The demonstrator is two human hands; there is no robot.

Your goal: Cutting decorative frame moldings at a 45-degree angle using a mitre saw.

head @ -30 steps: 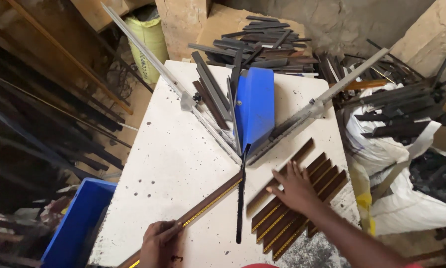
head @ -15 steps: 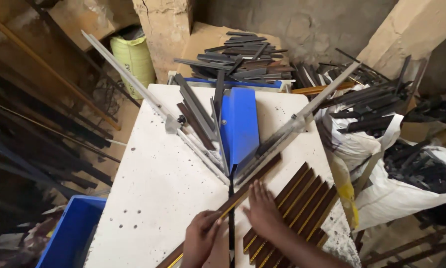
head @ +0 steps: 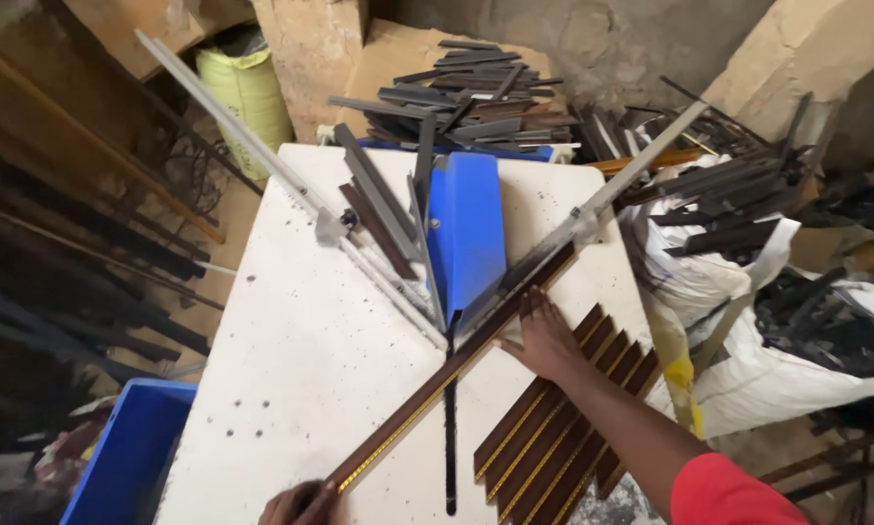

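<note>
A long brown moulding strip with a gold edge (head: 427,394) lies diagonally on the white table (head: 311,340), pushed up along the right metal fence (head: 612,194) of a blue cutter (head: 466,228). My right hand (head: 546,340) presses flat on the strip close to the cutter. My left hand (head: 296,504) grips the strip's near end at the bottom edge of the view. Cut brown strips (head: 554,428) lie in a row under my right forearm. Dark cut pieces (head: 384,204) rest against the left fence.
A blue crate (head: 116,457) stands at the table's left. White sacks (head: 748,321) with dark offcuts sit on the right. A pile of dark strips (head: 476,102) lies behind the table. Long dark mouldings (head: 58,262) lean at the left, beside a yellow-green sack (head: 247,92).
The strip has slid up along the right fence toward the cutter. My right hand moved from the stacked strips onto the strip. The view shifted closer over the table.
</note>
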